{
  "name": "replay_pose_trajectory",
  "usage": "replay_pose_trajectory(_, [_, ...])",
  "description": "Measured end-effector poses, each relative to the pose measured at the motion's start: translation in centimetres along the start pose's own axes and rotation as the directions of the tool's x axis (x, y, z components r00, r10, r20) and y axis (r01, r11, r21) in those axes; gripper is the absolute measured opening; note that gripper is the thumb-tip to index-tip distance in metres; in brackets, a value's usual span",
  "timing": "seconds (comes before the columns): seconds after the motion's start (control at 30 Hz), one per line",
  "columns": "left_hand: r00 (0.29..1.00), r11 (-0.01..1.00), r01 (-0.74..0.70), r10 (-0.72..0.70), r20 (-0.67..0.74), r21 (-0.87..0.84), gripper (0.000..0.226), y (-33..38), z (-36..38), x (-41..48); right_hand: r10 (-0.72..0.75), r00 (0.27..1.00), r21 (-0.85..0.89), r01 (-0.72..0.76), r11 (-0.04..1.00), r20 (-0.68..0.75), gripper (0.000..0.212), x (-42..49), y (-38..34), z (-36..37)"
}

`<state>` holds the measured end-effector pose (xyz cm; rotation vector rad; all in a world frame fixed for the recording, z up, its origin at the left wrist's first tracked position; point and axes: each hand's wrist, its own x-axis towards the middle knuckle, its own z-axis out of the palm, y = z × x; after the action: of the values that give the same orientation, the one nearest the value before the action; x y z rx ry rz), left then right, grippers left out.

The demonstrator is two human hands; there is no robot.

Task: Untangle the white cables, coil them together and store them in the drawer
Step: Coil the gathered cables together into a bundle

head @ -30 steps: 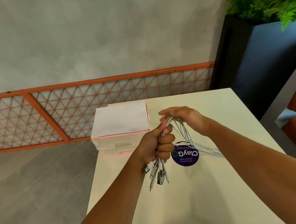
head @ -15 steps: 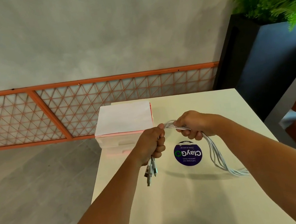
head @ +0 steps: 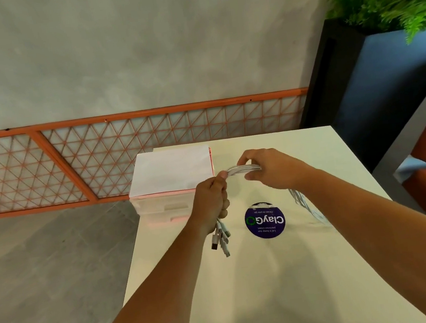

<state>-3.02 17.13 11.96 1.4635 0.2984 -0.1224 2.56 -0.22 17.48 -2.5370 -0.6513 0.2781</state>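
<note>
Over table, cables span both hands.

A bundle of white cables held between two hands, with the drawer unit closed.
The cables pass through the left hand, which grips them in a fist, and their plug ends dangle below it. A short, nearly level span reaches the right hand, which pinches it. Loose strands droop behind the right forearm. The pale, pink-trimmed drawer unit sits at the table's far left corner.
</note>
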Motion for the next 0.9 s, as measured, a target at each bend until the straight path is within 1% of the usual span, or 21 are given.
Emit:
replay_pose_trajectory(0.07, [1.0,0.998,0.015,-0.014,0.013,-0.053,0.032,0.4,0.0,0.0,-0.021,0.999,-0.125,0.018,0.992,-0.028,0.018,-0.1,0.3,0.3])
replay_pose_trajectory(0.13, [1.0,0.998,0.0,0.001,0.021,-0.06,0.038,0.4,-0.1,0.1,0.009,1.0,-0.164,-0.009,0.986,0.002,0.024,-0.2,0.5,0.5])
replay_pose_trajectory(0.17, [1.0,0.999,-0.011,0.012,0.024,-0.051,0.04,0.4,-0.2,0.1,0.038,0.999,-0.124,-0.034,0.992,0.03,0.026,-0.3,0.4,0.4])
replay_pose_trajectory(0.23, [0.999,0.999,-0.032,0.032,0.026,-0.024,0.039,0.1,-0.2,0.0,0.111,0.991,0.05,-0.116,0.992,0.08,0.034,-0.2,0.2,0.2])
replay_pose_trajectory(0.3, [0.997,0.997,-0.072,0.072,0.023,0.002,0.038,-0.2,-0.1,-0.2,0.176,0.977,0.226,-0.2,0.953,0.122,0.04,-0.1,0.0,-0.1])
replay_pose_trajectory(0.37, [0.99,0.99,-0.141,0.141,0.014,0.029,0.036,-0.6,0.2,-0.3,0.225,0.959,0.388,-0.275,0.88,0.171,0.041,-0.1,-0.1,-0.3])
replay_pose_trajectory(0.47, [0.974,0.967,-0.226,0.228,-0.006,0.114,0.034,-1.3,0.6,-0.2,0.306,0.919,0.561,-0.395,0.727,0.25,0.039,-0.3,-0.3,-0.7])
replay_pose_trajectory(0.6, [0.949,0.918,-0.299,0.315,-0.021,0.262,0.034,-2.5,0.8,0.2,0.362,0.861,0.647,-0.508,0.569,0.358,0.037,-0.5,-0.4,-1.0])
replay_pose_trajectory(0.7, [0.919,0.855,-0.349,0.393,-0.04,0.383,0.038,-3.1,1.0,0.2,0.379,0.807,0.696,-0.585,0.416,0.452,0.041,-0.5,0.0,-1.0])
replay_pose_trajectory(0.77, [0.9,0.801,-0.371,0.435,-0.033,0.469,0.038,-3.4,1.1,0.1,0.374,0.772,0.695,-0.63,0.346,0.514,0.043,-0.6,0.4,-0.9])
replay_pose_trajectory(0.8, [0.89,0.772,-0.377,0.455,-0.03,0.512,0.038,-3.6,1.0,0.1,0.371,0.759,0.681,-0.648,0.342,0.535,0.044,-0.7,0.6,-0.8])
replay_pose_trajectory(0.83, [0.878,0.743,-0.386,0.477,-0.029,0.546,0.038,-3.7,0.9,0.1,0.379,0.754,0.66,-0.654,0.37,0.536,0.044,-0.8,0.8,-0.7])
replay_pose_trajectory(0.87, [0.866,0.722,-0.397,0.499,-0.028,0.567,0.037,-3.7,0.7,0.3,0.399,0.763,0.629,-0.645,0.434,0.508,0.045,-0.8,1.0,-0.6])
replay_pose_trajectory(0.9, [0.859,0.71,-0.407,0.512,-0.024,0.574,0.037,-3.6,0.6,0.4,0.423,0.782,0.582,-0.624,0.522,0.458,0.047,-0.8,1.2,-0.5])
